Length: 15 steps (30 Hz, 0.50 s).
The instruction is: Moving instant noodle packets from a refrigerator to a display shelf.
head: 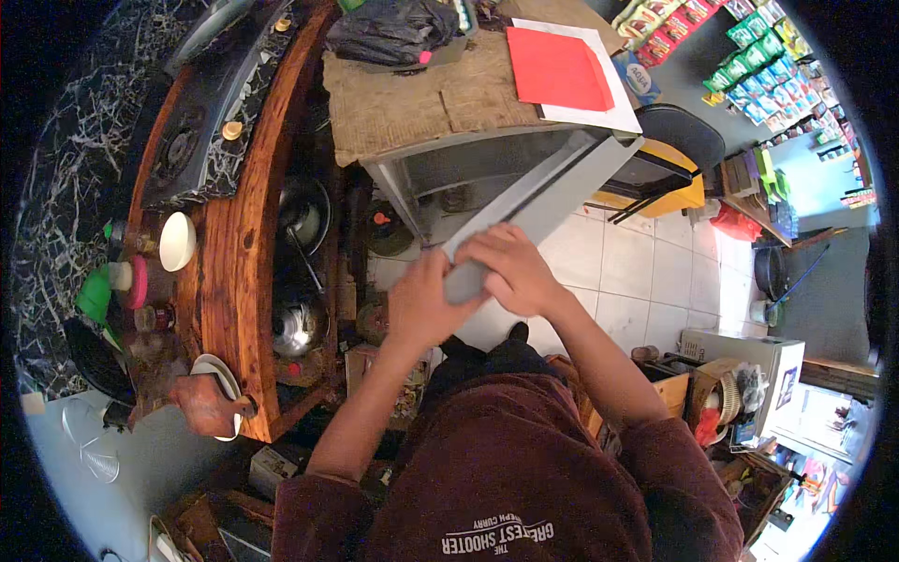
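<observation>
A grey door or flap (555, 193) slants out from a grey metal cabinet (393, 184) with a worn wooden top. Both hands are at the lower end of this door. My left hand (428, 295) is blurred at its left edge, with the thumb reaching towards the other hand. My right hand (509, 267) curls its fingers over the end of the door. The grip of the left hand is too blurred to tell. On the cabinet's top lie a red sheet (562, 70) over a white one, and a black plastic bag (397, 31).
A wooden counter (232, 309) at the left bears a stove (175, 140), a white bowl (177, 242) and a wooden board (207, 404). Pans (302, 327) stand beneath it. A yellow and black chair (674, 165) is behind the door; boxes (744, 351) stand at the right on the tiled floor.
</observation>
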Each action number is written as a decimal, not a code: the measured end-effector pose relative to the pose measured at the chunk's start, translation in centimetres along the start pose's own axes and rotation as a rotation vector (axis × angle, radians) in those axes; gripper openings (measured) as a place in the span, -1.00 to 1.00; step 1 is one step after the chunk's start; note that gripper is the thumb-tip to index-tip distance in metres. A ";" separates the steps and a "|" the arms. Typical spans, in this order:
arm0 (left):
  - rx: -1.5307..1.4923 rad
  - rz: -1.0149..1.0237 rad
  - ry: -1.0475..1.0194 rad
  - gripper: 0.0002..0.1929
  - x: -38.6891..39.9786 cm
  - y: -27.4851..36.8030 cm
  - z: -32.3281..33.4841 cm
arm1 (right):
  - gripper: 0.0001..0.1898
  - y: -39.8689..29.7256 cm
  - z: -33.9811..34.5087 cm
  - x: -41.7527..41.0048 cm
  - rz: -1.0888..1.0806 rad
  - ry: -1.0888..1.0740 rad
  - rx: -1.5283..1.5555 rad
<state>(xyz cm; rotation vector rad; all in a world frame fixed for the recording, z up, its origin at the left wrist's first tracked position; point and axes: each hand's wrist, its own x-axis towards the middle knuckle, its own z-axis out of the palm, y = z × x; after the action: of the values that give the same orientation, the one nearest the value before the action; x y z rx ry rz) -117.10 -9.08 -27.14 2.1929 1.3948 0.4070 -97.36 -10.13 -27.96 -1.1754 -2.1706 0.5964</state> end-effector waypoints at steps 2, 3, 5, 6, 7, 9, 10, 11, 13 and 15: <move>-0.062 -0.012 -0.113 -0.32 -1.8 1.8 1.0 | -0.64 -1.5 -1.2 -2.0 0.053 -0.036 0.030; -0.112 0.075 -0.099 -0.33 -2.7 2.4 2.2 | -0.65 -1.9 -1.6 -3.2 0.106 -0.073 0.057; -0.152 0.155 -0.084 -0.34 -3.7 4.0 3.3 | -0.70 -2.3 -2.2 -5.3 0.109 -0.036 0.032; -0.202 0.124 -0.254 -0.35 -3.9 5.0 3.4 | -0.73 -2.7 -3.0 -6.3 0.162 -0.059 0.046; -0.250 0.091 -0.425 -0.37 -3.9 5.8 3.6 | -0.75 -2.8 -3.7 -7.4 0.214 -0.081 0.063; -0.288 0.094 -0.520 -0.46 -3.9 6.9 4.3 | -0.79 -2.7 -4.9 -9.6 0.277 -0.130 0.065; -0.300 0.112 -0.609 -0.48 -4.1 7.2 4.8 | -0.81 -2.6 -5.5 -10.6 0.267 -0.097 0.080; -0.313 0.129 -0.697 -0.48 -4.3 7.4 5.4 | -0.82 -2.6 -6.1 -11.6 0.257 -0.065 0.095; -0.343 0.157 -0.669 -0.45 -4.7 7.3 6.9 | -0.83 -2.8 -7.7 -13.3 0.266 -0.101 0.014; -0.261 0.041 -0.791 -0.42 -4.7 6.9 8.3 | -0.82 -2.6 -9.0 -15.3 0.281 -0.085 -0.086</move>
<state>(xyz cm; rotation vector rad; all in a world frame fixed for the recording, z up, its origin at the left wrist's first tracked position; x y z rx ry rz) -109.81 -17.86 -30.01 1.8478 0.8053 -0.2466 -86.15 -23.58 -24.16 -1.5428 -2.1344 0.6873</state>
